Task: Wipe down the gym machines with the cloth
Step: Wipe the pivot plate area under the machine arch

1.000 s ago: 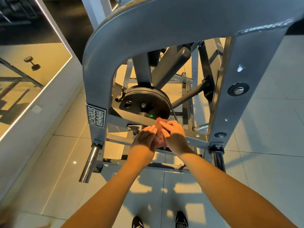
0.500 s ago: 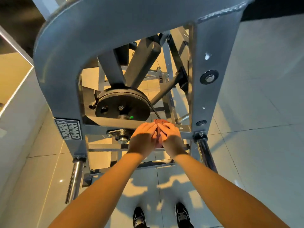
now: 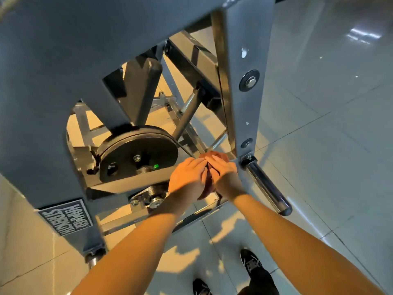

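Forearms stretched forward, left hand [image 3: 187, 177] and right hand [image 3: 225, 174] side by side, fingertips meeting

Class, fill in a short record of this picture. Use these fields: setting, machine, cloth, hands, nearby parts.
Setting: gym with pale floor tiles
Machine: grey steel frame with a black disc mounted inside it
Cloth: reddish cloth, sandwiched between the two hands in front of the frame's lower part
Hands: left hand and right hand, fingers fairly straight, pressed against the cloth from either side
Nearby parts: chrome peg to the right of the hands; label at lower left; black shoes below
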Demonstrator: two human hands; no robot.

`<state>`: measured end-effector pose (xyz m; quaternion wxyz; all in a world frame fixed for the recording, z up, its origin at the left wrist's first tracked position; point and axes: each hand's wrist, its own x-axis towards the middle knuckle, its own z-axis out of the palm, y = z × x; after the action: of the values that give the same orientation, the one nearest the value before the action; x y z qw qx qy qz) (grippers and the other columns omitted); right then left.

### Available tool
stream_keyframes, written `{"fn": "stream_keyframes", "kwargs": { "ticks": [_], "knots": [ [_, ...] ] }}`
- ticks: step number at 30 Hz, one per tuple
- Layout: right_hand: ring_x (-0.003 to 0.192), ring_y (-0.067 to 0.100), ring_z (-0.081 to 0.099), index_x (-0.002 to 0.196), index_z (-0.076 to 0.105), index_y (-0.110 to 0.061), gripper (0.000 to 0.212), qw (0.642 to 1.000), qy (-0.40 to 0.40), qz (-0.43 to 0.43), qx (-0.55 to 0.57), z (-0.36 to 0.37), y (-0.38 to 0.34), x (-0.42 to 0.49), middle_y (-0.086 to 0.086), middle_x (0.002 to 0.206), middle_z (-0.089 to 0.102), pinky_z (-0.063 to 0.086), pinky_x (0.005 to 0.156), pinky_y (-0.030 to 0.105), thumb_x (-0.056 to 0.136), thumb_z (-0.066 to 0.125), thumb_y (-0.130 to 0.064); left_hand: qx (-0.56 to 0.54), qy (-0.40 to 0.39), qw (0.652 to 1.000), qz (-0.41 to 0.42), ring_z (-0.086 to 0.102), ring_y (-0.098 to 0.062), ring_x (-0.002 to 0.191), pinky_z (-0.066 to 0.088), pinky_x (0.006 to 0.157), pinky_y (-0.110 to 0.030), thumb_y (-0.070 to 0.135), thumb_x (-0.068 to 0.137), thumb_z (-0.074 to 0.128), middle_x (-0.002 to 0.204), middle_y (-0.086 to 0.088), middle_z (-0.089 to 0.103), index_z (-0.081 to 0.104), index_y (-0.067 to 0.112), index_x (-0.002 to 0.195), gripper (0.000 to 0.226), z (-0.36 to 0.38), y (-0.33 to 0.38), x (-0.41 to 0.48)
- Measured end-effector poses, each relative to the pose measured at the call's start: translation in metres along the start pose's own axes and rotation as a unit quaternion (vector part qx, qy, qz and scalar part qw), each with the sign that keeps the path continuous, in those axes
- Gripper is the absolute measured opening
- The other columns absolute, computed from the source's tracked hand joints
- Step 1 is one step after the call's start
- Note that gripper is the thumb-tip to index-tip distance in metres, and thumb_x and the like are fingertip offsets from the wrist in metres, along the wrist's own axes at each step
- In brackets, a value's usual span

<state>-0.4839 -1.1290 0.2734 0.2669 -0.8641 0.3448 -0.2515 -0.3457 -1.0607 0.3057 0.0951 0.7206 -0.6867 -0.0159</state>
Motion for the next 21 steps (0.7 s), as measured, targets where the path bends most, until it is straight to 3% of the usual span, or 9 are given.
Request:
{"fn": "stream_keyframes", "kwargs": {
  "ticks": [2,5,8,10,12,14,17,19,21],
  "knots": [
    [0.112,0.036,0.067,0.124,0.064,0.008,0.038,0.999,0.015,0.013,-0.040,-0.009,0.014,-0.001,0.024,0.121,0.068,0.054,0.098,0.048,0.094,0.060,-0.015,0.000,0.022,1.000,0.004,0.052,-0.018,0.129,0.038,0.111,-0.032,0.038,0.106,0.044,0.141,0.002,0.060,0.060,0.021,0.138,0.040,0.004,-0.005,-0.002],
    [0.129,0.035,0.055,0.138,0.055,0.002,0.046,0.991,0.019,0.131,-0.024,-0.012,0.025,-0.001,0.020,0.137,0.059,0.042,0.111,0.040,0.102,0.038,-0.023,-0.017,0.030,0.999,0.003,0.053,-0.015,0.128,0.039,0.109,-0.029,0.039,0.107,0.040,0.139,0.003,0.061,0.061,0.022,0.137,0.040,0.005,-0.006,-0.005],
    [0.121,0.038,0.060,0.126,0.062,0.006,0.036,0.986,0.033,0.160,0.037,-0.004,0.005,0.003,0.021,0.125,0.064,0.047,0.105,0.038,0.099,0.052,-0.015,-0.021,0.022,0.999,0.013,0.055,-0.017,0.126,0.042,0.110,-0.032,0.041,0.107,0.040,0.136,0.001,0.063,0.063,0.021,0.135,0.041,0.008,-0.008,-0.004],
    [0.116,0.037,0.064,0.120,0.064,0.011,0.040,0.992,0.024,0.111,0.056,0.002,-0.014,-0.005,0.025,0.120,0.066,0.050,0.102,0.039,0.098,0.052,-0.021,-0.012,0.001,0.999,0.046,0.058,-0.023,0.124,0.045,0.108,-0.039,0.043,0.102,0.044,0.134,-0.004,0.064,0.064,0.017,0.133,0.045,0.006,-0.010,-0.003],
    [0.129,0.028,0.056,0.131,0.062,0.002,0.044,0.993,0.010,0.090,0.072,0.003,-0.019,-0.009,0.017,0.135,0.062,0.041,0.113,0.041,0.097,0.050,-0.023,0.002,-0.002,0.997,0.072,0.062,-0.028,0.118,0.049,0.105,-0.043,0.041,0.101,0.047,0.128,-0.009,0.067,0.067,0.013,0.127,0.044,0.007,-0.012,-0.002],
    [0.142,0.018,0.043,0.141,0.058,-0.012,0.043,0.990,0.049,0.118,0.063,0.005,-0.002,-0.004,0.004,0.149,0.053,0.031,0.121,0.039,0.099,0.048,-0.007,-0.003,0.006,0.999,0.053,0.063,-0.024,0.116,0.050,0.104,-0.039,0.042,0.104,0.040,0.127,-0.006,0.069,0.068,0.014,0.126,0.045,0.007,-0.013,-0.002],
    [0.149,0.025,0.031,0.148,0.049,-0.008,0.047,0.973,0.068,0.214,0.056,0.004,0.017,0.005,0.010,0.158,0.040,0.024,0.123,0.043,0.101,0.043,-0.002,-0.020,0.015,0.999,0.029,0.057,-0.018,0.123,0.045,0.108,-0.032,0.042,0.107,0.038,0.133,0.002,0.065,0.063,0.020,0.134,0.042,0.010,-0.012,-0.002],
    [0.142,0.033,0.040,0.145,0.046,0.002,0.044,0.961,0.078,0.245,0.102,0.005,0.006,0.006,0.023,0.150,0.045,0.032,0.119,0.042,0.102,0.046,-0.006,-0.028,0.022,0.999,0.019,0.060,-0.019,0.119,0.047,0.104,-0.033,0.038,0.106,0.046,0.129,0.001,0.068,0.066,0.020,0.129,0.036,0.008,-0.012,-0.002],
    [0.117,0.031,0.058,0.130,0.056,0.002,0.039,0.965,0.096,0.189,0.156,0.014,-0.019,-0.004,0.022,0.124,0.059,0.049,0.102,0.039,0.103,0.049,-0.025,-0.025,0.026,0.998,0.048,0.066,-0.023,0.108,0.053,0.095,-0.036,0.035,0.104,0.048,0.117,-0.003,0.072,0.071,0.016,0.118,0.033,0.003,-0.012,-0.003]
  ]
}}
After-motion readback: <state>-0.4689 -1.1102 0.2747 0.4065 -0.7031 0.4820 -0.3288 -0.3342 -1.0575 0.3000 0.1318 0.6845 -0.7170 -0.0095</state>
